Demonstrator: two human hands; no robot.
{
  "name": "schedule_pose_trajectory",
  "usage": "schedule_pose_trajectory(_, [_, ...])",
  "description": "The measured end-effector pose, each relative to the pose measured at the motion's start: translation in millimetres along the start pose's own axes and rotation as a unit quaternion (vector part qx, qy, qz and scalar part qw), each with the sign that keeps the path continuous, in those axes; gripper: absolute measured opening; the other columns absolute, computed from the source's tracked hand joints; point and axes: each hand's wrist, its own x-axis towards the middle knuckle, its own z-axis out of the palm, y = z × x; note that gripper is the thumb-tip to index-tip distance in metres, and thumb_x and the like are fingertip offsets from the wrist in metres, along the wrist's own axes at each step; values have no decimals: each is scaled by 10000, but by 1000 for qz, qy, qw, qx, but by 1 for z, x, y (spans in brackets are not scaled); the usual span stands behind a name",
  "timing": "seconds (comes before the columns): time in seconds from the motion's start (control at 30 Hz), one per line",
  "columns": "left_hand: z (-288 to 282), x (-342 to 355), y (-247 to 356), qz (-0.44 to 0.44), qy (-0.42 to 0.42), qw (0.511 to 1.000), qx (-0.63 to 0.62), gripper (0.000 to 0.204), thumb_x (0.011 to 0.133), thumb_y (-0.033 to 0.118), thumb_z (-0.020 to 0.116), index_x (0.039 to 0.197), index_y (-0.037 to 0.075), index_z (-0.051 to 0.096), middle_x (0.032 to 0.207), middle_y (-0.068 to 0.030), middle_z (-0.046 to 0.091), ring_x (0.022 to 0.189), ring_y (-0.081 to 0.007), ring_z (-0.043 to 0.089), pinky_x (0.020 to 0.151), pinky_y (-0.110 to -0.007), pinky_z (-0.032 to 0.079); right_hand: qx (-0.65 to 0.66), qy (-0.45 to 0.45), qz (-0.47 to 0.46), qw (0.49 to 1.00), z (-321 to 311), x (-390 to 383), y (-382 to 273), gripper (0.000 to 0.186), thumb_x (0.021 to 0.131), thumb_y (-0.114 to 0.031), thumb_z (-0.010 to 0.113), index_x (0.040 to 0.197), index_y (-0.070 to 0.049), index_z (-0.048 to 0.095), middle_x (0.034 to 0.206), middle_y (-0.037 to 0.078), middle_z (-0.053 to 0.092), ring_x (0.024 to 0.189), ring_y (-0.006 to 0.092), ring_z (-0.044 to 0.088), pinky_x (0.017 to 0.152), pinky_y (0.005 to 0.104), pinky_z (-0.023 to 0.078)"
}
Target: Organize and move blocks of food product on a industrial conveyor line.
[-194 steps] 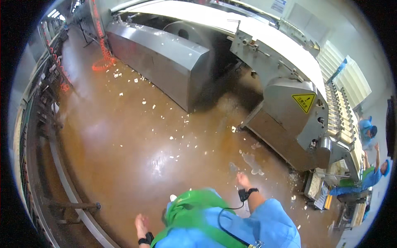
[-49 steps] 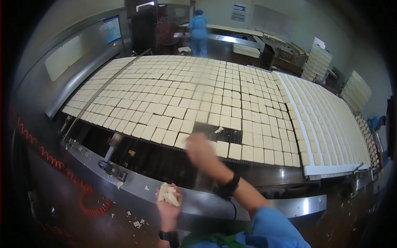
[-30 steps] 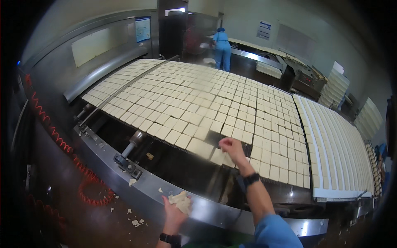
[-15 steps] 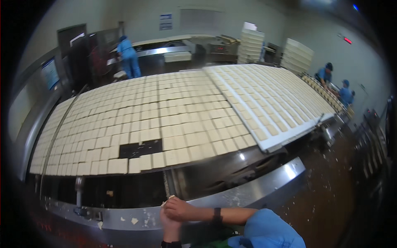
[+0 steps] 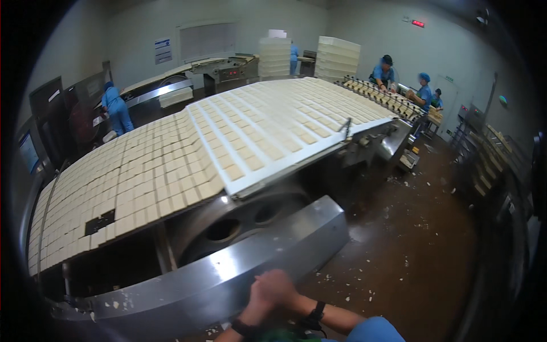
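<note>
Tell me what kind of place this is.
Most likely a food factory floor: a wide conveyor carries rows of pale square blocks, workers in blue coats and caps stand at the far end, and stacked white trays line the wall.

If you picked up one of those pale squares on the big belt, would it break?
Probably. The pale squares look soft and thin, and white crumbs litter the floor, so they likely crumble. Being flat, they shouldn't roll, and they seem light.
</note>
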Motion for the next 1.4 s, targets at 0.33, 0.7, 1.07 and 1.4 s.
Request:
schedule_pose_trajectory(0.33, [53,162,-236,-118,-63,967,219,260,1041,180,463,1250,139,612,1195,-59,643,1081,-137,658,897,-314,552,-61,78,185,978,-205,-129,118,539,811,-346,637,1270,-64,664,1168,135,675,1172,340,607,1091,569,356])
schedule_pose_trajectory(0.7, [136,374,-324,-293,39,955,27,252,1031,130,519,1267,110,605,1133,-34,650,944,-156,642,794,-300,547,-88,88,356,926,-327,-197,322,489,934,-311,587,1346,-48,584,1328,155,588,1323,338,509,1189,582,235])
schedule_pose_trajectory(1.07, [52,631,-421,-276,161,947,-6,220,1004,153,624,1179,21,610,980,-94,621,783,-159,560,680,-277,491,-32,294,691,660,-367,-415,503,410,1062,-48,390,1455,-37,502,1269,151,597,1050,228,642,988,369,478])
schedule_pose_trajectory(1.4, [-36,783,-497,-150,350,922,-66,235,1033,161,500,1171,-2,598,907,-103,590,719,-169,507,655,-299,469,83,128,783,603,-305,-556,712,413,1098,-192,390,1452,-7,495,1276,154,607,1134,231,613,1047,390,437])
